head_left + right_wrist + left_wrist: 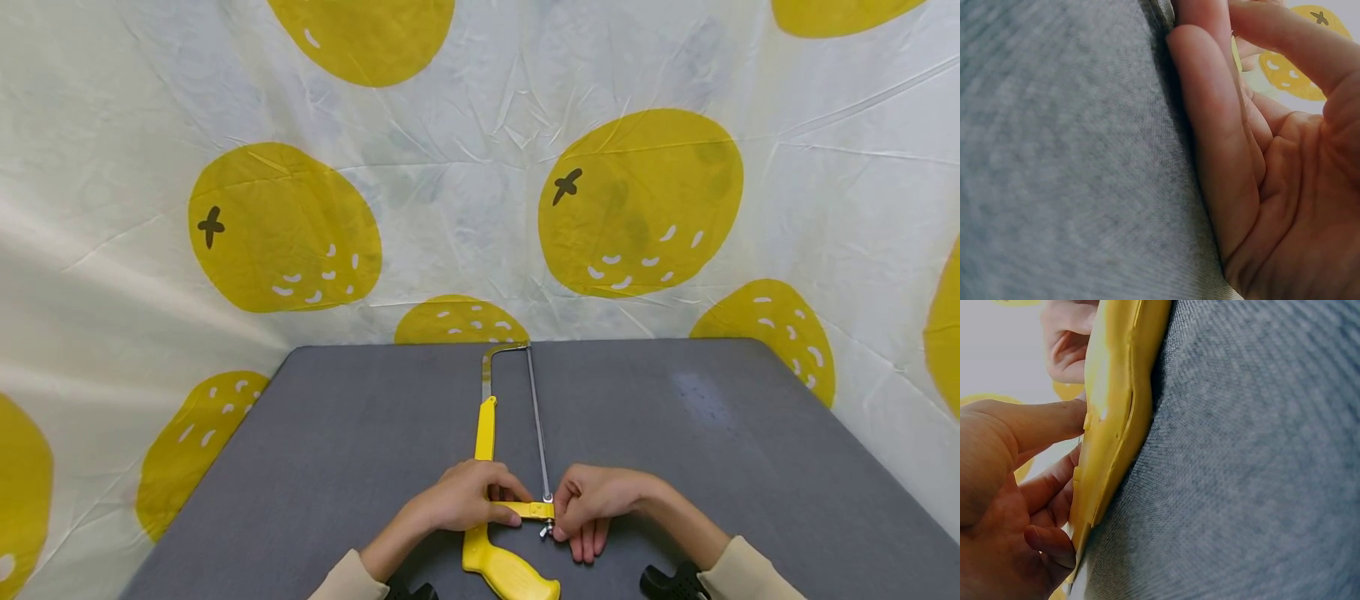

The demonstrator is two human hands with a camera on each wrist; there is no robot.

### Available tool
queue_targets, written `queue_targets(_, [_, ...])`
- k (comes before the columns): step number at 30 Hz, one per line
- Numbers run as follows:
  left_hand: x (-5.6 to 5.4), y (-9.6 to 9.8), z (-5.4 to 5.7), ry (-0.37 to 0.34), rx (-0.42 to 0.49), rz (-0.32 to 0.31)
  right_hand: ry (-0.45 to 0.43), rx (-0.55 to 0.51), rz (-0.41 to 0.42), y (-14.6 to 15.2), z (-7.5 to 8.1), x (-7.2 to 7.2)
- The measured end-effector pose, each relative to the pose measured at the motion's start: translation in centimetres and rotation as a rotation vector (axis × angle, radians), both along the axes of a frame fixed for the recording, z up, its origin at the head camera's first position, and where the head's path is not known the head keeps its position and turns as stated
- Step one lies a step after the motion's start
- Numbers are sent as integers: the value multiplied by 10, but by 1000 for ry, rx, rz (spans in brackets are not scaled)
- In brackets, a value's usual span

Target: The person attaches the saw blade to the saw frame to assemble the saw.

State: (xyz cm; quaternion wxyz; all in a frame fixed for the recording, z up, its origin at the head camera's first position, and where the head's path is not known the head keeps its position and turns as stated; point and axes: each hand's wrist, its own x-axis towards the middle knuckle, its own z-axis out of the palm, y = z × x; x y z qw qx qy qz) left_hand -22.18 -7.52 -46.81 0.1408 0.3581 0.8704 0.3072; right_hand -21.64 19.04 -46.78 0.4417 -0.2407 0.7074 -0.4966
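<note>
A hacksaw with a yellow frame and handle lies on the grey table, its metal front end pointing away from me. Its thin blade runs along the right side down to a yellow crosspiece. My left hand holds the frame, thumb and fingers around the crosspiece. At the near end of the blade sits a small metal wing nut. Thumb and bent forefinger of my right hand pinch at this wing nut, and the other fingers reach down to the tabletop. In the right wrist view the fingertips' contact is hidden.
The grey table extends around the saw on both sides. Behind it hangs a white cloth printed with yellow fruit shapes. Black wrist gear sits by the right sleeve.
</note>
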Motion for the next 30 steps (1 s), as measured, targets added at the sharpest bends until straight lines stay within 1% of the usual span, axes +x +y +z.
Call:
queue_targets(7, [0, -1, -1, -2, 7, 0, -6, -2, 6, 0, 0, 0])
queue_targets(14, [0, -1, -2, 13, -5, -5, -15, -5, 3, -1, -1, 1])
queue_targets(30, [2, -2, -2, 14, -6, -1, 21, 14, -22, -3, -5, 3])
